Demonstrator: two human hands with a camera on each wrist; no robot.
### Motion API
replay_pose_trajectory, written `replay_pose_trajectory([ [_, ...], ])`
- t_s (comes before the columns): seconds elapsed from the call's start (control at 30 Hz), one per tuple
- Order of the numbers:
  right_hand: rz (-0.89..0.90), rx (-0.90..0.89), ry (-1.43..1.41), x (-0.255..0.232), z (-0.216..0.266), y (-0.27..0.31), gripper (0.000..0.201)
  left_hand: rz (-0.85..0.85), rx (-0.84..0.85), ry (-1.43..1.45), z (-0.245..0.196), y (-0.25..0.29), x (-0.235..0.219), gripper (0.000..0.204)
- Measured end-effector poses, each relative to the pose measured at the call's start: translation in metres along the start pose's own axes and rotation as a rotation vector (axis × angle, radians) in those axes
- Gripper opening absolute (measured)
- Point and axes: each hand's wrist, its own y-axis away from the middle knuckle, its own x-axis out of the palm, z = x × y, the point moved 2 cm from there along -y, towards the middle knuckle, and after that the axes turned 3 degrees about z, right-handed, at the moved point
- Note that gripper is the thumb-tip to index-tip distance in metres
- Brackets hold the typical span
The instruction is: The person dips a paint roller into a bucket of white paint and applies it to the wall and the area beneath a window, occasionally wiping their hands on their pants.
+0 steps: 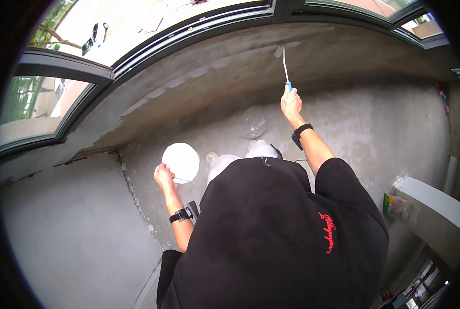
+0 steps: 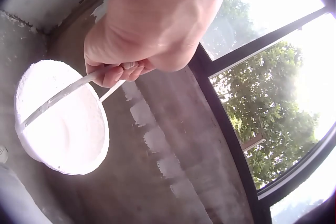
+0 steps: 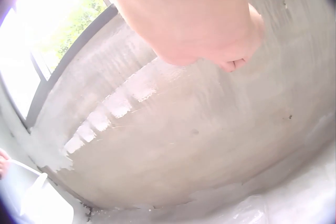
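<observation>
My left hand (image 1: 164, 176) grips the bail handle (image 2: 62, 97) of a white bucket (image 1: 182, 164), which hangs at the lower left of the head view. The bucket's inside looks white in the left wrist view. With my right hand (image 1: 291, 104) I hold a paint roller by its blue grip (image 1: 289, 86), arm stretched forward. Its white roller head (image 1: 279, 51) lies against the grey wall (image 1: 338, 59) below the window. In the right wrist view the hand's back hides the roller. Light, wet-looking patches (image 2: 157, 142) mark the wall.
A dark window frame (image 1: 188, 40) runs above the wall, with an open sash (image 1: 60, 103) on the left. On the floor lies a clear plastic bag (image 1: 254, 123) near my feet. A printed packet (image 1: 399, 207) stands at the right beside a white-topped ledge (image 1: 436, 201).
</observation>
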Motion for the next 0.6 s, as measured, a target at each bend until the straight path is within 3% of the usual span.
replay_pose_trajectory([
  [0.37, 0.073, -0.19, 0.104, 0.009, 0.051, 0.044, 0.051, -0.066, -0.004, 0.028, 0.01, -0.022, -0.033, 0.011],
  [0.6, 0.157, -0.404, 0.151, 0.043, 0.094, 0.07, 0.048, -0.064, -0.008, 0.049, 0.019, -0.042, -0.062, 0.013],
])
